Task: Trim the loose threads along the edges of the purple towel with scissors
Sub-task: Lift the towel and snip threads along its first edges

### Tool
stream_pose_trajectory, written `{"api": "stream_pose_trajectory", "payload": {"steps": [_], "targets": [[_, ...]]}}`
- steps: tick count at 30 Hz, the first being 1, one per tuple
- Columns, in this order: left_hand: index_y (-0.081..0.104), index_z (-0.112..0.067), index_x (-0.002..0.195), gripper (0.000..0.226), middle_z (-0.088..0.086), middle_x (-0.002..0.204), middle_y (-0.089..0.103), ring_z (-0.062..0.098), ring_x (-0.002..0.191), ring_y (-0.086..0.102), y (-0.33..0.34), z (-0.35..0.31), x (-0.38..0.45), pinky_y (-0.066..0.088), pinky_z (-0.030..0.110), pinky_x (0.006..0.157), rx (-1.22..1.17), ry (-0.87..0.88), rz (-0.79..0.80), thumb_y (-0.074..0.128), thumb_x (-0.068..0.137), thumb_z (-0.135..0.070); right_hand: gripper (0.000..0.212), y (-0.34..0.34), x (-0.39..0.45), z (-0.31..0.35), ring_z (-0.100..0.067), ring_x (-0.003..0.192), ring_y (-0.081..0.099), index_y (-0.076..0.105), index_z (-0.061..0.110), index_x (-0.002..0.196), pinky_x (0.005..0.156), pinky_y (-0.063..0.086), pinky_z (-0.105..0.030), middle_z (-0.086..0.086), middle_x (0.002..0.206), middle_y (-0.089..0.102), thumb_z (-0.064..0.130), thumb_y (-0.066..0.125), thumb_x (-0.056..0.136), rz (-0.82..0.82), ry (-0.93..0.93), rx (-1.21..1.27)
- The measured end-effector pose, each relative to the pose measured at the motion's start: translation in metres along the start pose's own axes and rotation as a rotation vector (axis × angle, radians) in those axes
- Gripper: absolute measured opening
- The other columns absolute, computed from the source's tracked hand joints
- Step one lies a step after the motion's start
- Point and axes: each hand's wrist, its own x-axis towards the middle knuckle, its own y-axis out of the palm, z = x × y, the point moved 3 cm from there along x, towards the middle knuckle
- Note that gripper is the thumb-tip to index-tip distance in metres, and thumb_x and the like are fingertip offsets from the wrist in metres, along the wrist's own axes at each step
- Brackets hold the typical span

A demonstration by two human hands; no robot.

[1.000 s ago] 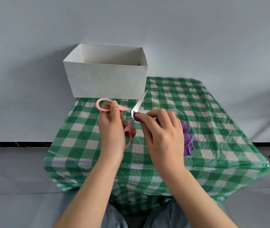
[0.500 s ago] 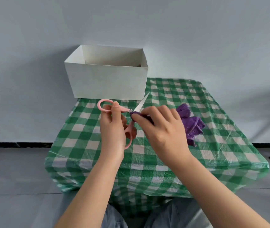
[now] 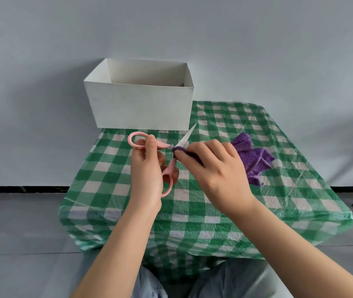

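Centre of frame: right hand (image 3: 218,168) pinches one edge of the purple towel (image 3: 250,158) in a closed grip, that edge lying against the blades of the pink-handled scissors (image 3: 171,155), while the left hand (image 3: 147,168) has its grip closed around the scissor handles, one finger through the upper loop, blade tip pointing toward upper right. The rest of the towel trails bunched to the right of the right hand, resting on the desk with its green-and-white checked cloth (image 3: 289,190). An open white box (image 3: 141,108) stands at the desk's far left corner, upper centre of frame, apart from both hands.
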Motion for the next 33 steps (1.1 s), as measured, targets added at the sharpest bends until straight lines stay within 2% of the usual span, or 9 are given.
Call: {"api": "stream_pose_trajectory", "payload": {"steps": [6, 9, 15, 17, 22, 26, 29, 33], "targets": [[0.051, -0.011, 0.074, 0.035, -0.005, 0.048, 0.029, 0.011, 0.031, 0.033, 0.0, -0.002, 0.002, 0.036, 0.022, 0.036, -0.04, -0.029, 0.063, 0.041, 0.102, -0.029, 0.017, -0.003, 0.004, -0.027, -0.027, 0.079, 0.056, 0.071, 0.01, 0.106, 0.066, 0.039, -0.037, -0.006, 0.095, 0.066, 0.008, 0.056, 0.098, 0.028, 0.018, -0.053], [0.05, -0.011, 0.075, 0.034, -0.005, 0.047, 0.027, 0.012, 0.03, 0.032, 0.001, -0.003, 0.001, 0.035, 0.021, 0.036, -0.053, -0.032, 0.083, 0.041, 0.102, -0.03, 0.019, -0.006, 0.009, -0.033, -0.027, 0.079, 0.059, 0.072, 0.01, 0.106, 0.067, 0.037, -0.035, -0.006, 0.096, 0.067, 0.009, 0.055, 0.099, 0.024, -0.09, -0.046], [0.05, -0.009, 0.077, 0.035, -0.006, 0.046, 0.028, 0.014, 0.031, 0.031, 0.0, -0.002, -0.001, 0.037, 0.025, 0.039, -0.025, -0.009, 0.103, 0.041, 0.102, -0.031, 0.025, 0.0, 0.006, -0.032, -0.026, 0.082, 0.058, 0.071, 0.01, 0.108, 0.068, 0.037, -0.035, -0.005, 0.097, 0.067, 0.007, 0.047, 0.101, 0.077, -0.178, 0.003], [0.051, -0.007, 0.077, 0.035, -0.006, 0.045, 0.026, 0.014, 0.032, 0.028, -0.001, -0.002, -0.002, 0.037, 0.026, 0.039, -0.02, -0.002, 0.118, 0.04, 0.102, -0.031, 0.028, 0.0, 0.003, -0.034, -0.026, 0.082, 0.058, 0.071, 0.01, 0.109, 0.068, 0.037, -0.035, -0.005, 0.098, 0.067, 0.007, 0.044, 0.102, 0.09, -0.181, 0.019], [0.052, -0.005, 0.082, 0.035, -0.003, 0.049, 0.025, 0.015, 0.033, 0.029, -0.001, -0.003, -0.001, 0.039, 0.025, 0.038, 0.016, -0.001, 0.161, 0.04, 0.101, -0.031, 0.021, 0.002, 0.007, -0.055, -0.027, 0.084, 0.057, 0.071, 0.012, 0.11, 0.071, 0.036, -0.034, -0.006, 0.098, 0.066, 0.004, 0.06, 0.094, 0.092, -0.118, -0.012], [0.054, -0.006, 0.082, 0.035, -0.004, 0.049, 0.026, 0.015, 0.032, 0.032, -0.001, -0.003, -0.001, 0.038, 0.025, 0.038, 0.009, -0.003, 0.166, 0.041, 0.101, -0.032, 0.02, -0.006, 0.007, -0.053, -0.028, 0.083, 0.057, 0.072, 0.013, 0.11, 0.07, 0.038, -0.036, -0.006, 0.098, 0.067, 0.007, 0.057, 0.097, 0.036, -0.081, 0.018], [0.053, -0.007, 0.081, 0.034, -0.005, 0.046, 0.026, 0.014, 0.031, 0.031, -0.001, -0.002, -0.001, 0.037, 0.024, 0.037, -0.001, -0.003, 0.163, 0.04, 0.101, -0.031, 0.022, -0.003, 0.003, -0.039, -0.027, 0.082, 0.059, 0.071, 0.011, 0.111, 0.068, 0.038, -0.036, -0.006, 0.099, 0.068, 0.007, 0.052, 0.1, 0.074, -0.161, 0.03], [0.054, -0.006, 0.08, 0.034, -0.003, 0.047, 0.026, 0.015, 0.031, 0.031, -0.003, -0.003, 0.001, 0.036, 0.023, 0.038, -0.005, -0.002, 0.207, 0.041, 0.101, -0.03, 0.021, 0.0, 0.001, -0.044, -0.026, 0.081, 0.058, 0.071, 0.011, 0.112, 0.067, 0.038, -0.035, -0.006, 0.099, 0.067, 0.007, 0.055, 0.098, 0.071, -0.147, 0.023]]}}
